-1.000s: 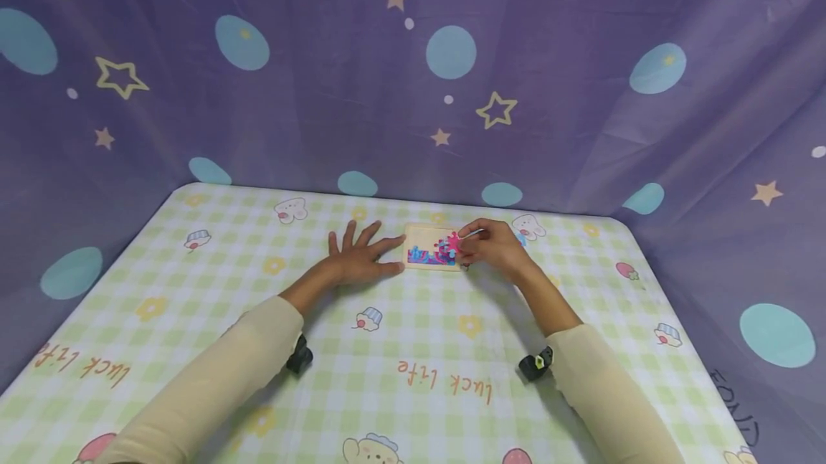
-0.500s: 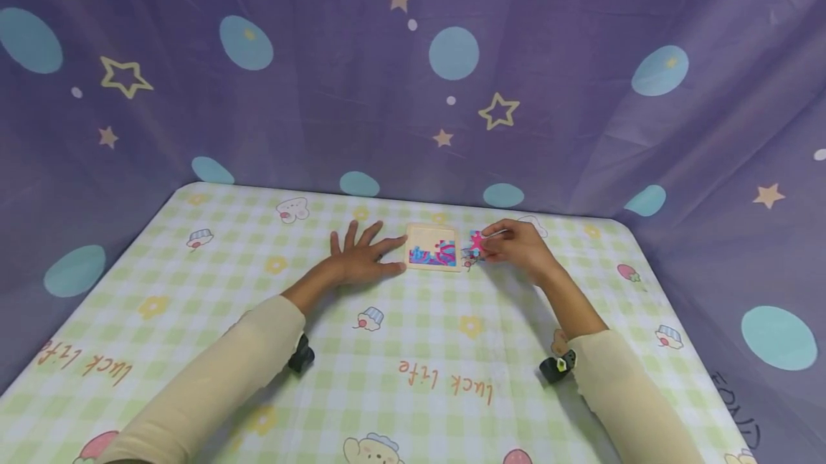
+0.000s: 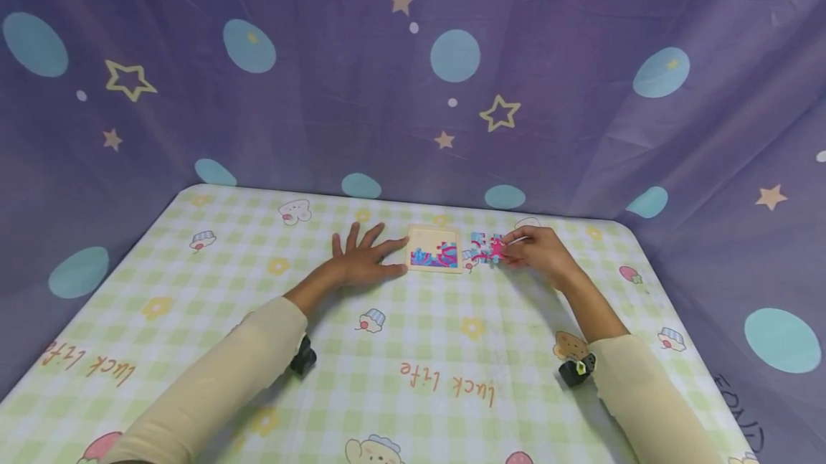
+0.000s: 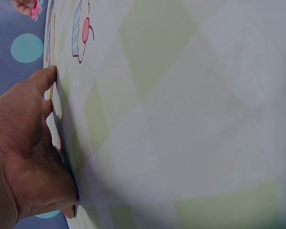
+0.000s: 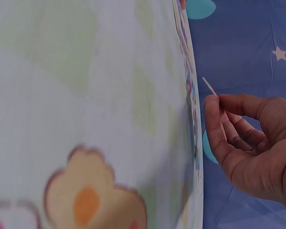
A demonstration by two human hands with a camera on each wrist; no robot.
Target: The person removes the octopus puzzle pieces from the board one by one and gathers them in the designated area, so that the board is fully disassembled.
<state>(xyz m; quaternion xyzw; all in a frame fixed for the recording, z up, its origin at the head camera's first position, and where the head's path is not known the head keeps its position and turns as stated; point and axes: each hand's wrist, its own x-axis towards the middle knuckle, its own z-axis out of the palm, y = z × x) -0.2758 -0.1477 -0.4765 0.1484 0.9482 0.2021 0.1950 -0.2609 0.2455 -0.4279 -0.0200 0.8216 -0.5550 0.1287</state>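
A small wooden puzzle tray [image 3: 435,227] lies near the table's far side, with joined blue, pink and purple pieces [image 3: 434,255] along its near part and bare wood behind. My left hand [image 3: 361,261] is spread flat, its thumb and a finger touching the tray's left edge; the left wrist view also has this hand [image 4: 31,143] against the edge. Right of the tray, my right hand [image 3: 535,249] pinches a pink and blue puzzle piece [image 3: 496,247] between thumb and fingers. In the right wrist view this piece [image 5: 209,86] appears edge-on, raised off the table.
Between the tray and my right hand, loose puzzle pieces [image 3: 478,239] lie on the checked tablecloth [image 3: 413,342]; their number is unclear. A purple curtain [image 3: 323,91] hangs behind and beside the table. Each sleeve has a black wrist camera [image 3: 576,369].
My right hand has moved right, carrying the puzzle piece from over the tray's right side to beyond the loose pieces, which now show. My left hand stays at the tray's edge.
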